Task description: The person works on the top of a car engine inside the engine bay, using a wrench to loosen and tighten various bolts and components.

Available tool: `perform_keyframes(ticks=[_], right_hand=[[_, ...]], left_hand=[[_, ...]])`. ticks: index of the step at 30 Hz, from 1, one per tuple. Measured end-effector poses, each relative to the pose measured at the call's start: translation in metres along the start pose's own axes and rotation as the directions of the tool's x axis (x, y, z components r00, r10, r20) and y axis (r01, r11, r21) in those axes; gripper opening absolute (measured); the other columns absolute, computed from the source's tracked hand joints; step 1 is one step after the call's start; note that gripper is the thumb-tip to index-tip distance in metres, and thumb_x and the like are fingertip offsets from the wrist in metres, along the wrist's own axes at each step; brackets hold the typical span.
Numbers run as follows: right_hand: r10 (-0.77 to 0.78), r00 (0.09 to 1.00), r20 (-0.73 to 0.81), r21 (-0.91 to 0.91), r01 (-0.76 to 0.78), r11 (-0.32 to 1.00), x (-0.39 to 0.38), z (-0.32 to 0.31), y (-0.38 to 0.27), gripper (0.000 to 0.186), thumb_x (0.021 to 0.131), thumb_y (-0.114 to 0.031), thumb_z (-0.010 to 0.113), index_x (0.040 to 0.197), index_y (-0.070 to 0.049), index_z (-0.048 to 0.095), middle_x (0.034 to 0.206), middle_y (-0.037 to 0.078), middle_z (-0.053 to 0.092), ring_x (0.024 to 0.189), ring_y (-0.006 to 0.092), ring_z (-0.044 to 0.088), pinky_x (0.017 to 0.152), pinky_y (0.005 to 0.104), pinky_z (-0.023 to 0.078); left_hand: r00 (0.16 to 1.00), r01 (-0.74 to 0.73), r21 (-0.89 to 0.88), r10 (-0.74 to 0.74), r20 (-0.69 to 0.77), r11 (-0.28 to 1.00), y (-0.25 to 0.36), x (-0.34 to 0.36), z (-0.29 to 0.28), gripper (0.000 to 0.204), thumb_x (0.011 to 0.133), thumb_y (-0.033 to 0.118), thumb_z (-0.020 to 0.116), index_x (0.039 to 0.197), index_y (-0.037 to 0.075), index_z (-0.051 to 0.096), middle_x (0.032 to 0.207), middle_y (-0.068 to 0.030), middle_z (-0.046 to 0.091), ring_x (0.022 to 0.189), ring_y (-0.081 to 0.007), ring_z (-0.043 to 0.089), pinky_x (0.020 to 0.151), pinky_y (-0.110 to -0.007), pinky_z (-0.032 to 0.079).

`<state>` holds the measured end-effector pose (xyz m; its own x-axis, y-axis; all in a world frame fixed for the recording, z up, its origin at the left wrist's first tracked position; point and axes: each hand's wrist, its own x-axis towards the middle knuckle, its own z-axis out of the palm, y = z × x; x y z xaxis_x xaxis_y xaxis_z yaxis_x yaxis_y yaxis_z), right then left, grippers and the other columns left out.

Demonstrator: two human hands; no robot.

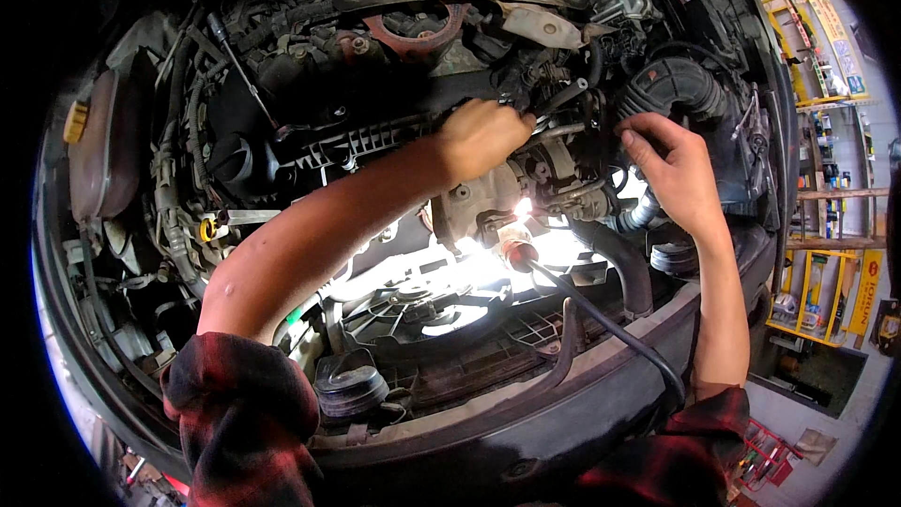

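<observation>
I lean over an open engine bay with both arms reaching into it. My left hand [483,141] is closed in a fist over the middle of the engine, knuckles up. Whatever it grips is hidden under the fingers. A grey cylindrical piece [565,96] sticks up just right of that fist; I cannot tell whether they touch. Farther right, my right hand [674,167] has its thumb and forefinger pinched together beside a black ribbed intake hose [671,89]. Anything between those fingertips is too small to name. Below the hands a lit work light [518,250] glares among the parts.
A black cable [610,327] runs from the light over the front edge. A long thin metal tool [242,73] leans against the engine at left. Beyond it stands a coolant reservoir [108,145] with a yellow cap. Yellow shelving [817,291] lies outside the car at right.
</observation>
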<state>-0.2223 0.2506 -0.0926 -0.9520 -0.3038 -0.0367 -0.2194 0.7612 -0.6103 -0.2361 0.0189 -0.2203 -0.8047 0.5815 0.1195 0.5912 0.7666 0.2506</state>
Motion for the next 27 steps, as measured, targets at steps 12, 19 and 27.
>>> perform_keyframes(ticks=[12, 19, 27], right_hand=[[-0.035, 0.999, 0.015, -0.03, 0.035, 0.999, -0.001, -0.001, -0.001, 0.018, 0.093, -0.01, 0.067, 0.104, 0.003, 0.067, 0.081, 0.002, 0.064, 0.072, 0.0063, 0.051, 0.064, 0.0243, 0.044], [-0.094, 0.996, 0.011, -0.059, 0.095, 0.994, -0.003, 0.0, -0.002, 0.018, 0.092, -0.01, 0.067, 0.103, 0.003, 0.067, 0.086, 0.008, 0.069, 0.079, 0.0109, 0.059, 0.072, 0.0272, 0.048], [-0.211, 0.977, 0.016, -0.198, 0.209, 0.958, -0.001, 0.014, -0.012, 0.017, 0.088, -0.01, 0.067, 0.098, 0.003, 0.067, 0.093, 0.019, 0.069, 0.088, 0.0352, 0.067, 0.077, 0.0372, 0.051]], left_hand=[[0.996, 0.081, 0.124, -0.086, 0.03, 0.989, 0.011, -0.002, -0.008, 0.011, 0.079, 0.01, 0.064, 0.08, 0.01, 0.074, 0.083, -0.011, 0.073, 0.08, -0.027, 0.073, 0.065, -0.037, 0.056], [0.963, 0.261, 0.059, -0.264, 0.049, 0.964, 0.013, -0.002, 0.0, 0.013, 0.08, 0.009, 0.063, 0.085, 0.008, 0.076, 0.087, -0.0129, 0.074, 0.082, -0.0291, 0.073, 0.068, -0.039, 0.058], [0.876, 0.478, -0.159, -0.481, 0.02, 0.864, 0.02, -0.009, 0.01, 0.012, 0.076, 0.006, 0.063, 0.085, 0.003, 0.07, 0.083, -0.0227, 0.069, 0.085, -0.0381, 0.07, 0.073, -0.051, 0.055]])
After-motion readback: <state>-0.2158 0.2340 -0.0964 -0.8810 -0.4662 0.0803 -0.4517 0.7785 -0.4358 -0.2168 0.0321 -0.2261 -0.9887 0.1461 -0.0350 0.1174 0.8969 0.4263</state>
